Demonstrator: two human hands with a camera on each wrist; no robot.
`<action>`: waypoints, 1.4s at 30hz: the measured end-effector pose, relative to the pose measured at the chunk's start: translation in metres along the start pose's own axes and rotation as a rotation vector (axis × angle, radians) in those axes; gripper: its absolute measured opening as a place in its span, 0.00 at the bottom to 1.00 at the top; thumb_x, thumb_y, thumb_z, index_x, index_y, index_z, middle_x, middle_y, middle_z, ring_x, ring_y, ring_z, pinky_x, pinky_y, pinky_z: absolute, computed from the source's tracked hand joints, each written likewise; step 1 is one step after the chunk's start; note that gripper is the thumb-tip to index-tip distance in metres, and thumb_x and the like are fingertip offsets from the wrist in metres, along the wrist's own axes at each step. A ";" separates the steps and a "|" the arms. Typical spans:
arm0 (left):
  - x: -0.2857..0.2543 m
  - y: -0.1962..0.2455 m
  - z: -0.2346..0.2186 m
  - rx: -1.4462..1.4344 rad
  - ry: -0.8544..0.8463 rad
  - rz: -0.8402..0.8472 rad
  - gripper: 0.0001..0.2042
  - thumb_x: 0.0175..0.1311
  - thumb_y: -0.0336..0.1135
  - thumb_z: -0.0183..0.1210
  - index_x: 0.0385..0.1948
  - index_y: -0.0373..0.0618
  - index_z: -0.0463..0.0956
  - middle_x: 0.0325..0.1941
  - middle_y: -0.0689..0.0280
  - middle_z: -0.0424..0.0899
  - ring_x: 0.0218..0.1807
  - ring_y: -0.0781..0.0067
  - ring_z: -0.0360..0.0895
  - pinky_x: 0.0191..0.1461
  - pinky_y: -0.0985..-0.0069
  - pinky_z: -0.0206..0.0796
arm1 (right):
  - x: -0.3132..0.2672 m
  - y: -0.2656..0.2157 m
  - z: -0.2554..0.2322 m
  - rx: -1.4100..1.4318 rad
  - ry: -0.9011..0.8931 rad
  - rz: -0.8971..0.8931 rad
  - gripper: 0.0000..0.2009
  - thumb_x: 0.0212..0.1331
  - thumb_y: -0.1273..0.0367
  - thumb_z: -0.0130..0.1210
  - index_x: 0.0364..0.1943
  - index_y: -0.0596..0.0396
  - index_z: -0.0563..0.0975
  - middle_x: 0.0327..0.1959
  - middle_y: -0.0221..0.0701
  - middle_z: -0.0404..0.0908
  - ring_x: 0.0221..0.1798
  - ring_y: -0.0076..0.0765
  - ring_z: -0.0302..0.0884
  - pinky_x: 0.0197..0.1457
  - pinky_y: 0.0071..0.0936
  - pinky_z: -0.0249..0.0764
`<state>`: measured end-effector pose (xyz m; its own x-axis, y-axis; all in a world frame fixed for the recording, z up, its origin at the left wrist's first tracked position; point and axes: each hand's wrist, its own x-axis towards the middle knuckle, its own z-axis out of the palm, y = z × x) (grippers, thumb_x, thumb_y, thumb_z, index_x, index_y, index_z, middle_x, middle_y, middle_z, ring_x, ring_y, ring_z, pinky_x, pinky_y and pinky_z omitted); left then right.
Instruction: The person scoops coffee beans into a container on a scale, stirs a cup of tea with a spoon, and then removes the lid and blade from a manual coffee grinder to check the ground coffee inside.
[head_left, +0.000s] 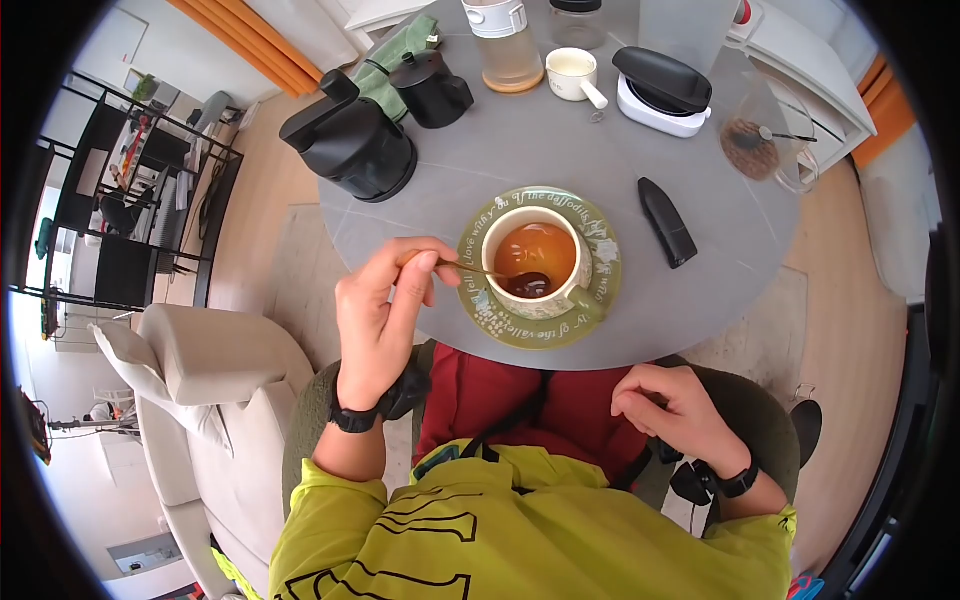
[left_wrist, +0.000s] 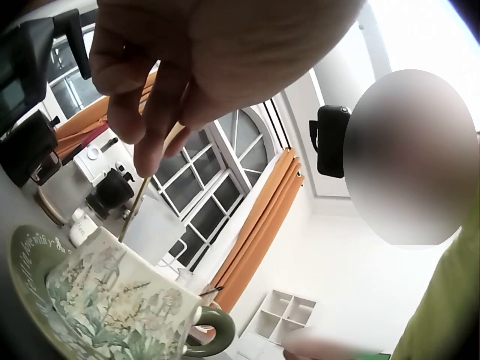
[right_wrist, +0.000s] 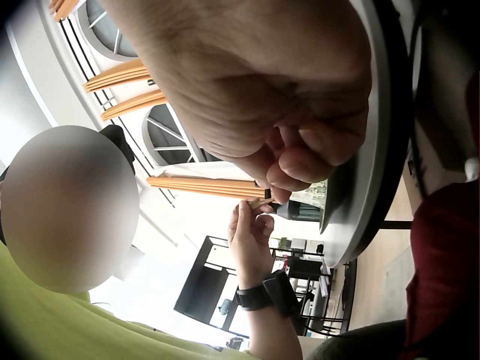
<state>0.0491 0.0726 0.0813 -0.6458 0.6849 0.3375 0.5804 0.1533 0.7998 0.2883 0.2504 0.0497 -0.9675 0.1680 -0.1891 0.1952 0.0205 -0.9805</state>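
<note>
In the head view a floral cup [head_left: 536, 262] of amber liquid stands on a green saucer [head_left: 483, 318] with lettering on its rim. My left hand [head_left: 385, 315] pinches the handle of a gold spoon [head_left: 463, 267], whose bowl holds something dark inside the cup. The left wrist view shows the left hand [left_wrist: 195, 67] above the cup [left_wrist: 120, 300], the spoon [left_wrist: 133, 210] slanting down behind its rim. My right hand [head_left: 680, 410] rests near the lap by the table edge, fingers loosely curled, holding nothing; the right wrist view shows the same hand [right_wrist: 277, 97] close up.
On the grey table [head_left: 440, 170] stand a black kettle [head_left: 355, 145], a black pot [head_left: 430, 90], a glass bottle [head_left: 508, 50], a small white cup [head_left: 572, 75], a white device with a black lid [head_left: 663, 90], a black handheld object [head_left: 666, 225] and a glass container of brown granules [head_left: 752, 150].
</note>
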 end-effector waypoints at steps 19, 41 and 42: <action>0.003 0.005 0.000 0.143 0.070 0.049 0.06 0.67 0.27 0.52 0.37 0.39 0.79 0.26 0.67 0.83 0.21 0.84 0.69 0.26 0.85 0.63 | -0.002 -0.001 -0.004 0.003 -0.063 0.106 0.05 0.64 0.72 0.52 0.33 0.59 0.77 0.25 0.26 0.80 0.25 0.16 0.73 0.28 0.16 0.69; -0.001 0.008 -0.002 0.095 0.013 0.008 0.07 0.67 0.27 0.51 0.37 0.38 0.79 0.27 0.65 0.83 0.22 0.84 0.69 0.28 0.85 0.63 | -0.002 0.000 -0.002 -0.003 -0.058 0.109 0.05 0.63 0.72 0.53 0.33 0.58 0.77 0.23 0.25 0.79 0.23 0.15 0.72 0.27 0.16 0.68; -0.001 0.006 -0.001 0.022 0.006 0.015 0.07 0.66 0.26 0.52 0.37 0.39 0.80 0.26 0.66 0.83 0.21 0.84 0.69 0.26 0.85 0.63 | -0.001 0.000 -0.002 -0.004 -0.061 0.109 0.05 0.63 0.72 0.53 0.33 0.58 0.77 0.23 0.25 0.79 0.23 0.15 0.72 0.27 0.16 0.68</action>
<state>0.0529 0.0719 0.0866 -0.6397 0.6828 0.3529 0.6013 0.1586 0.7831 0.2901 0.2520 0.0498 -0.9484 0.1090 -0.2976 0.3003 0.0093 -0.9538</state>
